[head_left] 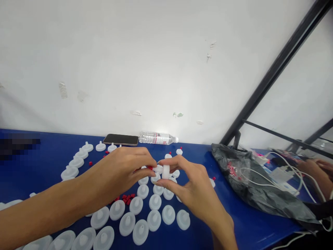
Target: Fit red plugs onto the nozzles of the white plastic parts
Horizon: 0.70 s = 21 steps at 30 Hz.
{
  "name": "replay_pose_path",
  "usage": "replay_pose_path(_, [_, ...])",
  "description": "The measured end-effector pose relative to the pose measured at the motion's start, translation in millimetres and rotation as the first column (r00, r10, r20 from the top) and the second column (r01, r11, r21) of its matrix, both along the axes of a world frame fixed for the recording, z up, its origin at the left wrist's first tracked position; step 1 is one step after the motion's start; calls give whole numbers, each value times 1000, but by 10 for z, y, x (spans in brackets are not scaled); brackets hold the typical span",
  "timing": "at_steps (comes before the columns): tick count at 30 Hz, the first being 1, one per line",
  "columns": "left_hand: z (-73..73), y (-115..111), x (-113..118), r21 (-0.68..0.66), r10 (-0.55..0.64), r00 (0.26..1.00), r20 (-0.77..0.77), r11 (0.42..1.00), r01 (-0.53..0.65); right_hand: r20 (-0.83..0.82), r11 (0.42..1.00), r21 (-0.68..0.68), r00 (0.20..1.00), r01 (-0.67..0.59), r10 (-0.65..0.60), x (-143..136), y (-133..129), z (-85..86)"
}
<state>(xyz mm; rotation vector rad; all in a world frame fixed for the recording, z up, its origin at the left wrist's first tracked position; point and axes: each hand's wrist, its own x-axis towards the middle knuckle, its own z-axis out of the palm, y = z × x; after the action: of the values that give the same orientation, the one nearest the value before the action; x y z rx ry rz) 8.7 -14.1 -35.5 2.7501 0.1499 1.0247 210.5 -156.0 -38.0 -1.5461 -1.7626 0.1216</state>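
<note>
My left hand (130, 165) pinches a small red cap (150, 168) between thumb and fingertips. In my right hand (189, 180) a white plastic nozzle lid (165, 172) is turned on its side, gripped by thumb and forefinger. Its spout points left towards the red cap; whether the two touch, I cannot make out. Below both hands lie many more white nozzle lids (155, 201), spouts up, in loose rows. Loose red caps (127, 199) are heaped among them, partly behind my left forearm. A few lids at the back, such as one lid (179, 151), carry red caps on their spouts.
A phone (121, 139) and a clear water bottle (156, 138) lie along the wall on the blue table (197, 163). At right are a dark plastic bag (249, 194), white cables, a black metal frame (262, 93) and another person's hand (316, 173).
</note>
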Motion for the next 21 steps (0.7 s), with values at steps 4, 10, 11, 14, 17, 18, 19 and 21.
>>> replay_pose_path(4, [29,-30,2,125,34,998,53,991,-40,-2,999,32,1000,-8,8,-12,-3,1])
replay_pose_path(10, [-24,52,-6,310,-42,999,25,950,32,-28,999,34,1000,1,0,-18,-9,0])
replay_pose_path(11, [-35,57,-16,316,-33,999,18,948,26,-32,999,32,999,-2,3,-19,-10,1])
replay_pose_path(14, [-43,35,-54,323,28,999,-30,946,-17,-29,999,47,999,-23,24,-22,-9,5])
replay_pose_path(17, [-14,-8,-85,374,82,994,-67,926,-51,-16,998,56,1000,-25,26,-28,-5,8])
replay_pose_path(18, [-1,-19,-92,404,93,994,-64,913,-60,-16,998,58,1000,-20,21,-31,-4,8])
replay_pose_path(19, [12,-29,-96,433,98,994,-55,899,-65,-18,998,64,1000,-15,16,-35,-2,7])
replay_pose_path(21, [34,-45,-104,478,109,992,-57,876,-69,-23,996,82,1000,-17,19,-48,0,5])
